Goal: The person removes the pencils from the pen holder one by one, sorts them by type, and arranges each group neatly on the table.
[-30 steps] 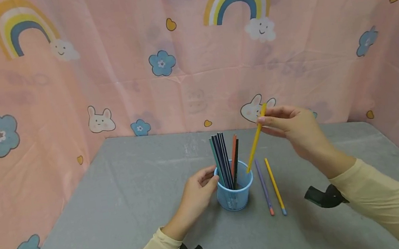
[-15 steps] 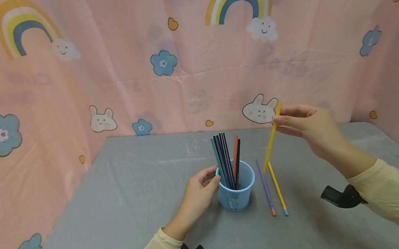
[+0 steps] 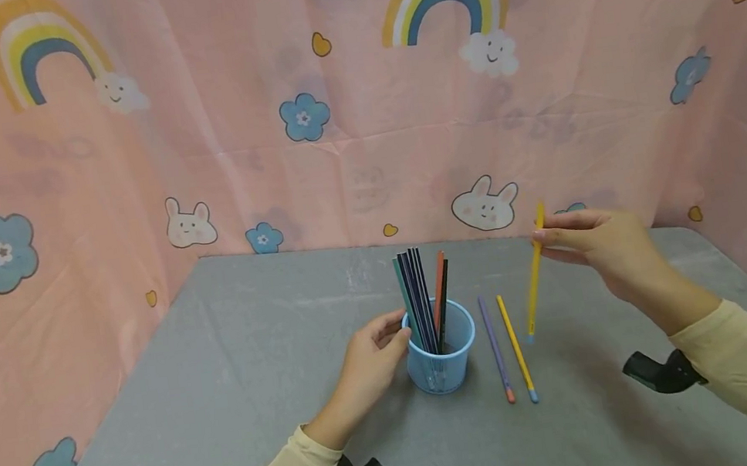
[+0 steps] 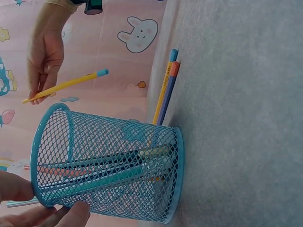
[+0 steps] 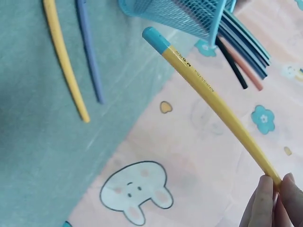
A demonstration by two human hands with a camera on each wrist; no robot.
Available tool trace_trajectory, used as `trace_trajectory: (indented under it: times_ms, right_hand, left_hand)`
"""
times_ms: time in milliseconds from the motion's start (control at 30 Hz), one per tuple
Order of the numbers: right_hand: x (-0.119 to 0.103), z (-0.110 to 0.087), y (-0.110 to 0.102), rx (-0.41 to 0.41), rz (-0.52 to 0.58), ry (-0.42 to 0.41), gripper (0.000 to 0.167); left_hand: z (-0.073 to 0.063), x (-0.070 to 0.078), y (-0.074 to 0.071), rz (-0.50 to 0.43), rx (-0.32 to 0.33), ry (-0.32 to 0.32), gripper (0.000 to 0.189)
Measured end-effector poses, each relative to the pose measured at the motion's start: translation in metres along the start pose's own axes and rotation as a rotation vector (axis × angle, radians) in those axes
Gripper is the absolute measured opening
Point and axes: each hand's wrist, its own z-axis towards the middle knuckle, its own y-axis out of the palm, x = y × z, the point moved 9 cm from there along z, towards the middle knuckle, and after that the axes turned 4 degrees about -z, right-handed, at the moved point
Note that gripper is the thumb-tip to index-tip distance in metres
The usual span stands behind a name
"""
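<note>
A light blue mesh pencil cup [image 3: 438, 373] stands upright on the grey table. My left hand [image 3: 370, 362] grips its rim from the left, thumb and fingers on either side in the left wrist view. Inside lean several dark pencils [image 3: 416, 298], a teal one, an orange one [image 3: 439, 287] and a black one. To the right of the cup, my right hand [image 3: 602, 247] pinches a yellow pencil [image 3: 535, 283] near its upper end. Its blue-tipped end [image 5: 155, 39] points down, above the table.
A purple pencil [image 3: 496, 350] with a red end and another yellow pencil [image 3: 517, 347] with a blue end lie side by side on the table [image 3: 282, 400], right of the cup. A pink patterned curtain [image 3: 358, 110] hangs behind the table. Black wrist mounts [image 3: 663, 371] sit at both cuffs.
My right hand has carried the yellow pencil rightward, from over the cup's rim, past the two lying pencils, to their right. My left hand stays at the cup.
</note>
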Motion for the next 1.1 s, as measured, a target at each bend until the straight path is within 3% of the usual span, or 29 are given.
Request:
trace_trajectory:
  times_ms: [333, 667, 833, 1100]
  right_hand:
    - [0.029, 0.006, -0.004, -0.023, -0.096, 0.086, 0.005]
    - [0.053, 0.014, 0.001, -0.025, -0.089, 0.148, 0.038]
    - [0.067, 0.017, 0.006, -0.04, -0.144, 0.201, 0.058]
    - [0.086, 0.02, 0.011, -0.058, -0.21, 0.269, 0.057]
  left_hand:
    - [-0.002, 0.004, 0.0, -0.01, -0.001, 0.004, 0.038]
    - [-0.002, 0.003, -0.001, -0.005, -0.005, 0.01, 0.038]
    - [-0.002, 0.004, -0.001, -0.009, -0.003, 0.012, 0.038]
    - [-0.001, 0.001, -0.001, -0.016, 0.007, -0.003, 0.038]
